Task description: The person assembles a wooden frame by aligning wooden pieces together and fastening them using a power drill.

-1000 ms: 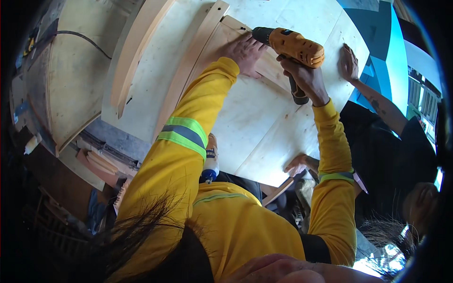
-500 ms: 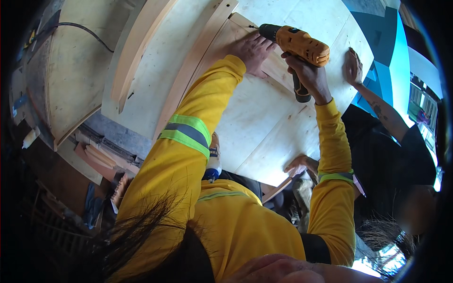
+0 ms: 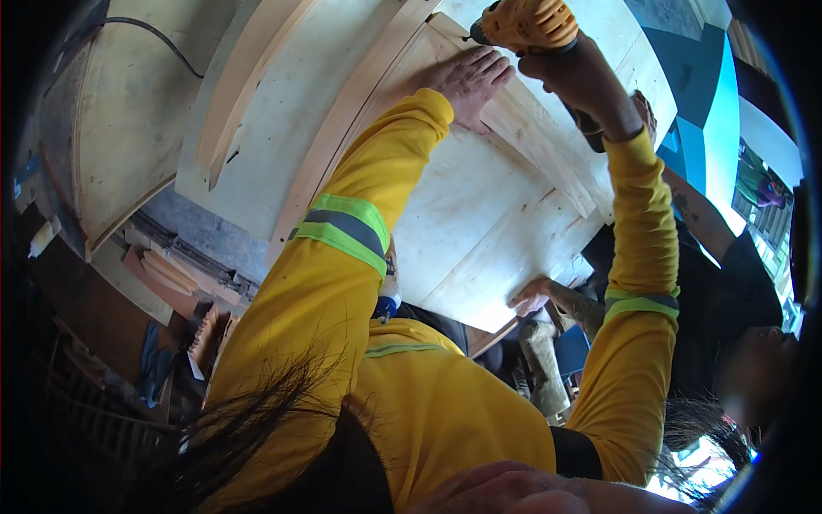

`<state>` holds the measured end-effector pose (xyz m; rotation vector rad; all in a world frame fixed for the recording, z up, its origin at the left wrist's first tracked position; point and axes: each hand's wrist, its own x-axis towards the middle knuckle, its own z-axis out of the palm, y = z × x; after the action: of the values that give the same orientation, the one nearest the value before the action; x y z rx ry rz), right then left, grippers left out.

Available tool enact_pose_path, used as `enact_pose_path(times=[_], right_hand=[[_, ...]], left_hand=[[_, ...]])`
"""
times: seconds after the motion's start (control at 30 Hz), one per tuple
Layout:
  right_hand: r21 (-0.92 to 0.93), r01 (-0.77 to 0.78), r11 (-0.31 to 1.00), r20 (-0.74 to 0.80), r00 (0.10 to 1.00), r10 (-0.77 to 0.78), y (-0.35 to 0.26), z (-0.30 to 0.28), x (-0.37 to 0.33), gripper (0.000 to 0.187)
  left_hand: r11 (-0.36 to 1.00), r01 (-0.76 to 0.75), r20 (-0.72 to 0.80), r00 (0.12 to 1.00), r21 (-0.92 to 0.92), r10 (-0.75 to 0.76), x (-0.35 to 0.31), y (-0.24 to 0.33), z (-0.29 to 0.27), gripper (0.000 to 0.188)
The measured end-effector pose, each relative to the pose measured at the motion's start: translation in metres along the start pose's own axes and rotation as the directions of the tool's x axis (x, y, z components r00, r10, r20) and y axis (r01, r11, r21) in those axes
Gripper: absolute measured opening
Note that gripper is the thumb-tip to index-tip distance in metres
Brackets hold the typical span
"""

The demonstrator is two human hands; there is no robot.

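Driving a screw, seemingly: right hand (image 3: 578, 81) clenched on drill (image 3: 522, 24), tip at batten (image 3: 531, 146) end. Left hand (image 3: 469, 79) flat, open, pinning batten to panel (image 3: 479, 231). Next needs steady pressure, square bit.

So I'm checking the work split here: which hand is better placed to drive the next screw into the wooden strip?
Right. The right hand already grips the yellow drill, its tip at the wooden strip. The left hand lies flat on the plywood panel, likely steadying it.
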<state>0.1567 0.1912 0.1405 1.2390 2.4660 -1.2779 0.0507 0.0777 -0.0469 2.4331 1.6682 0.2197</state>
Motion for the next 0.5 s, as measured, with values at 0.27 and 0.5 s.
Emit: enact_pose_path(times=[0.27, 0.5], right_hand=[[-0.009, -0.190, 0.982, 0.084, 0.978, 0.190, -0.014, -0.005, 0.002, 0.029], [-0.019, -0.185, 0.983, 0.097, 0.978, 0.186, -0.011, -0.002, 0.006, 0.027]], left_hand=[[0.999, -0.016, -0.014, 1.000, -0.035, 0.016, 0.001, -0.002, -0.007, 0.116], [0.999, -0.028, -0.120, 0.992, -0.023, 0.025, -0.002, -0.002, 0.005, 0.112]])
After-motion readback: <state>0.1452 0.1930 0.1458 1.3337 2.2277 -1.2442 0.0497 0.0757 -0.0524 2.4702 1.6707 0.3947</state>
